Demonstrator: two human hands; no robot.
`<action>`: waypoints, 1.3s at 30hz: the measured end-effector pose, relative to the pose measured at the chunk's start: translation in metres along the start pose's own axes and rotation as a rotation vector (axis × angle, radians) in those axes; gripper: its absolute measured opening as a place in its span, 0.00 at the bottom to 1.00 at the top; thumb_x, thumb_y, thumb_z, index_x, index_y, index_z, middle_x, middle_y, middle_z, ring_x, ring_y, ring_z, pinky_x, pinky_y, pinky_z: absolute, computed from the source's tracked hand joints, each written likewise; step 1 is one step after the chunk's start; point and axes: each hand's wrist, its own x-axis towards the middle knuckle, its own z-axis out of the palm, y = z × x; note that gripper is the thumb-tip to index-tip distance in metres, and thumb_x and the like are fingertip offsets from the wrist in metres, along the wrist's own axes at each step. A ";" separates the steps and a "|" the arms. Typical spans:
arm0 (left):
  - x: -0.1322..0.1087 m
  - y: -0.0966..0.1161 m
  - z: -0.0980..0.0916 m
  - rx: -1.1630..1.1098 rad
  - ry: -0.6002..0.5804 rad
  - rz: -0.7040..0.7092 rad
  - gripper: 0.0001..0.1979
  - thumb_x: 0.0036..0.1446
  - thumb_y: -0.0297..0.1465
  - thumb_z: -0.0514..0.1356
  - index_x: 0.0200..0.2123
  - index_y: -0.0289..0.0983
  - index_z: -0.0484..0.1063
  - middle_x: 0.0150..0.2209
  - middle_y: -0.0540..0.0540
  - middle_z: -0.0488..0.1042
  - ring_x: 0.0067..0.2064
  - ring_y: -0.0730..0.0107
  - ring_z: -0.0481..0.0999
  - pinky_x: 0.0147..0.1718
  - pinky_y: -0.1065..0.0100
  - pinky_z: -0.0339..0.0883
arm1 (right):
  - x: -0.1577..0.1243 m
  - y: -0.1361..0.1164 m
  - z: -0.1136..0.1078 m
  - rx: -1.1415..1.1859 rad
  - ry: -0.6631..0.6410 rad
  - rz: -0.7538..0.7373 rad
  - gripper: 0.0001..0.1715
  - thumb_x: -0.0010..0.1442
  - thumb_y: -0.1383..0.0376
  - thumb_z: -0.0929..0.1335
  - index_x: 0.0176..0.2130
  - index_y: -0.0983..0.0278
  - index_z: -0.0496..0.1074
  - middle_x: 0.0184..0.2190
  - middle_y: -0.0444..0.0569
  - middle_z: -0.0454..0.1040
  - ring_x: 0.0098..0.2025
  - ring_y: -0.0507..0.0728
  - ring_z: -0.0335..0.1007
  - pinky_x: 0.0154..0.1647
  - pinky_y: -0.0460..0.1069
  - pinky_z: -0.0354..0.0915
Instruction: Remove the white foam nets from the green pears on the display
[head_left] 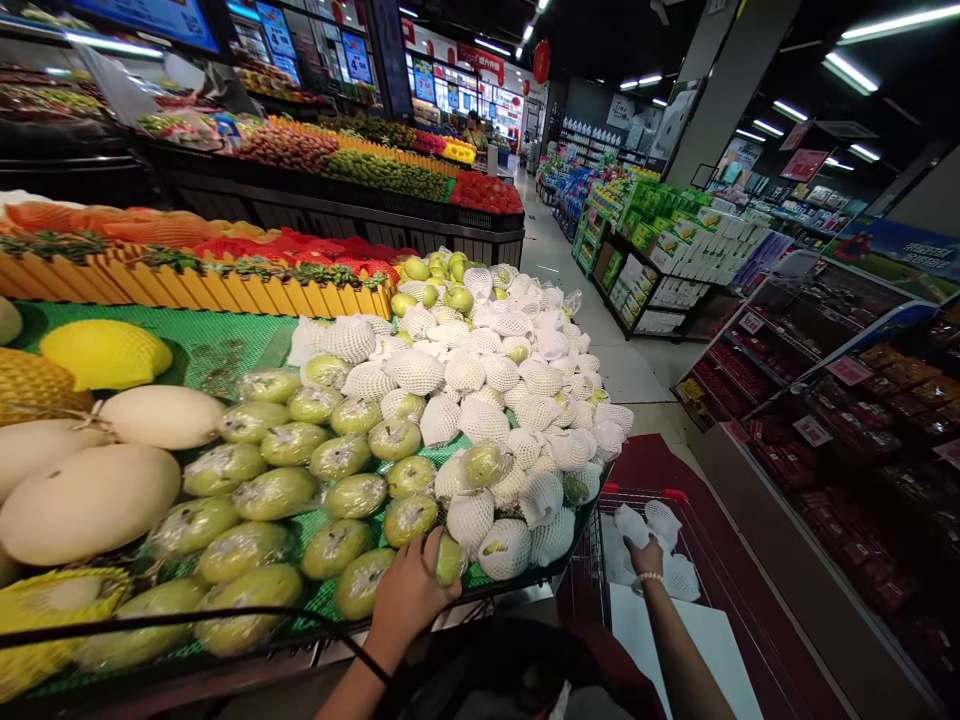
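My left hand [412,590] is at the display's front edge, its fingers curled round a bare green pear [451,560]. Film-wrapped green pears [276,494] lie in rows to its left. Beyond and to the right, pears in white foam nets [480,420] are heaped. Over a wire shopping cart [679,495], my right hand [646,558], with a beaded bracelet at the wrist, has its fingers closed on a white foam net [630,524]. Whether that net has fruit inside is hidden. More white foam nets [663,520] lie around it in the cart.
Pale melons [90,505] and a yellow melon [106,355] lie at the left on green matting. A black cable [150,622] crosses low in view. Orange fencing [225,288] borders the display's back. Packaged-goods shelves [817,400] stand right, across from the cart.
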 end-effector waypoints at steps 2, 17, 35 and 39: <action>-0.003 -0.007 -0.005 -0.112 0.054 0.023 0.36 0.56 0.41 0.66 0.67 0.37 0.69 0.57 0.34 0.79 0.55 0.41 0.81 0.49 0.53 0.78 | -0.019 -0.014 0.021 0.028 -0.007 -0.072 0.25 0.61 0.51 0.72 0.47 0.69 0.76 0.50 0.73 0.78 0.58 0.76 0.77 0.50 0.64 0.75; -0.020 -0.015 0.018 -0.014 0.274 0.220 0.30 0.62 0.32 0.62 0.67 0.35 0.69 0.58 0.31 0.73 0.60 0.38 0.73 0.61 0.42 0.72 | -0.148 -0.210 0.118 -0.239 -0.754 -0.855 0.26 0.65 0.62 0.76 0.59 0.70 0.74 0.53 0.64 0.78 0.52 0.70 0.77 0.49 0.58 0.76; -0.015 0.032 -0.050 -1.885 0.123 -0.894 0.39 0.48 0.65 0.69 0.50 0.39 0.78 0.42 0.37 0.84 0.48 0.42 0.84 0.51 0.47 0.81 | -0.138 -0.204 0.066 0.626 -0.966 -0.701 0.28 0.76 0.45 0.63 0.48 0.62 0.81 0.46 0.57 0.84 0.47 0.63 0.82 0.45 0.56 0.76; -0.012 0.044 -0.049 -2.197 -0.100 -0.959 0.39 0.58 0.61 0.68 0.57 0.35 0.78 0.46 0.34 0.85 0.43 0.51 0.85 0.49 0.52 0.83 | -0.143 -0.191 0.083 0.498 -1.185 -0.909 0.62 0.53 0.38 0.80 0.73 0.65 0.67 0.69 0.65 0.72 0.69 0.72 0.72 0.66 0.63 0.72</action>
